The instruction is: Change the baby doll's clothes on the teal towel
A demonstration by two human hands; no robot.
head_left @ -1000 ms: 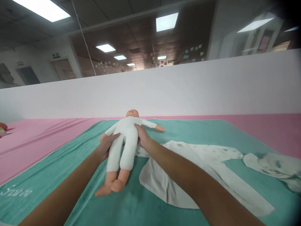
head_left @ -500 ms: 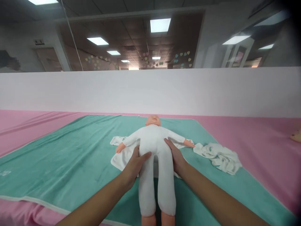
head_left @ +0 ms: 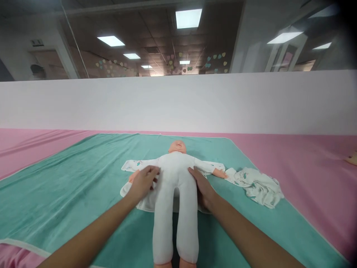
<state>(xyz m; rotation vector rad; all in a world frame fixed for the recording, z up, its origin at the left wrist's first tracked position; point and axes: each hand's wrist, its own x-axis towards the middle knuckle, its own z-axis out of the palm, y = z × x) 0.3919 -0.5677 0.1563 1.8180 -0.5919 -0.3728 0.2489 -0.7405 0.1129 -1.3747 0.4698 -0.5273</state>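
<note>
Doll (head_left: 177,170) moved from beside onto garment (head_left: 145,204); left hand (head_left: 142,183) fingers loosely apart, right hand (head_left: 205,190) clamping, cannot tell; best keep doll centred, level.

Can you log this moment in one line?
Left hand: beside white fabric-bodied doll | right hand: touching doll's side | under doll: white printed-sleeve fabric garment, green cloth sheet

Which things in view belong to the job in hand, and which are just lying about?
Belongs, it seems:
doll
white garment beneath it
teal blanket under both

Lying about, apparently:
crumpled patterned cloth
pink sheet
unclear object, right edge
</note>
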